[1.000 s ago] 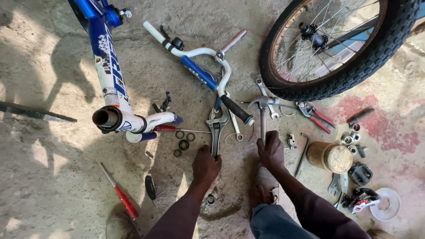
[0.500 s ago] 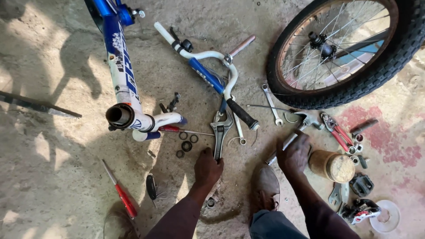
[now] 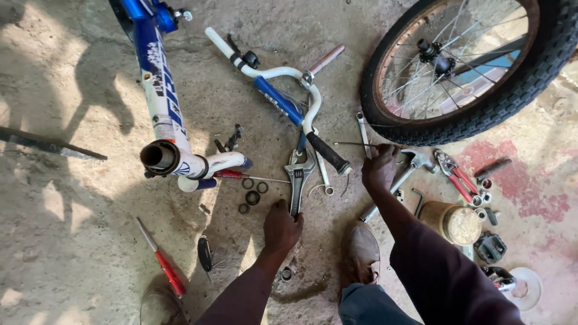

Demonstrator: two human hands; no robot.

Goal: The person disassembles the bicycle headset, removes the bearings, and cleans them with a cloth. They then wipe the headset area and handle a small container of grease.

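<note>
The right hand (image 3: 379, 167) has travelled away from the body — a second ago it was down by the shoe, now it sits further out, fingers curled over a thin rod (image 3: 355, 144) just short of the wheel (image 3: 469, 66). Whether it has truly closed on the rod I cannot tell. A hammer (image 3: 397, 177) lies just beneath its palm, pliers (image 3: 454, 174) off to its right. The left hand (image 3: 282, 227) has barely moved — it rests on the floor, fingertips on the handle end of the wrench (image 3: 298, 180), loosely curled, not lifting it. Left of that hand lie washers (image 3: 253, 197) and the frame (image 3: 171, 150); the handlebar (image 3: 283, 90) lies beyond both hands.
</note>
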